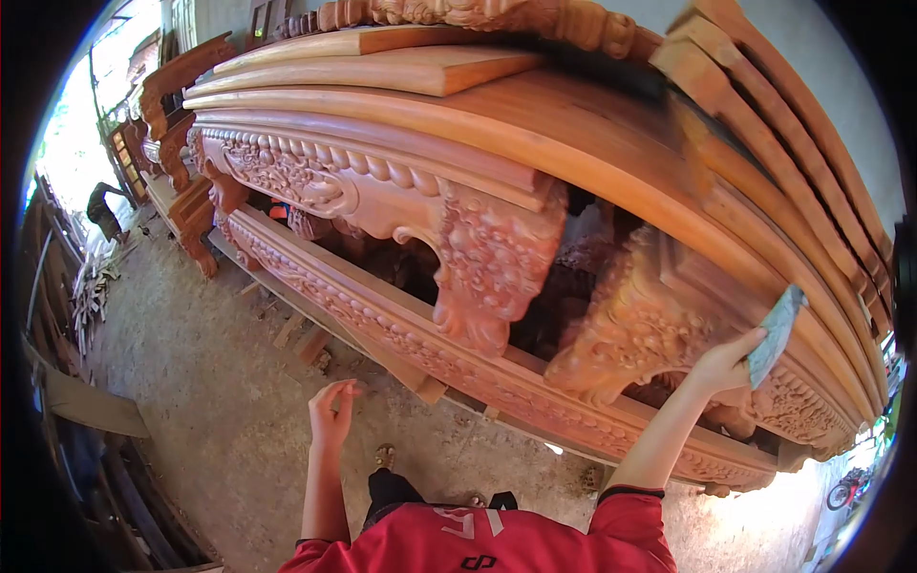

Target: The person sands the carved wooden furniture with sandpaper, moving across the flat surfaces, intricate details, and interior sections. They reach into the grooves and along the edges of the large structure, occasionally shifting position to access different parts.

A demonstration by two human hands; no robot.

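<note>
My right hand [723, 367] is closed on a pale blue-green sheet [776, 336], which lies against the moulded edge of a large carved wooden piece [497, 253] at the right. Whether the sheet is cloth or paper I cannot tell. Scrollwork and bead carving cover the reddish-brown panels below that edge. My left hand [331, 413] hangs in the air over the floor, in front of the lower carved rail [382, 304]. It touches nothing, and its thumb and fingers are bent with a gap between them.
Stacked wooden boards [382, 72] lie on top of the carved piece, with long curved beams [774, 124] at the upper right. More carved furniture [177, 205] stands at the left. Wood scraps lie along the left side. A motorbike [842, 494] is at the far right.
</note>
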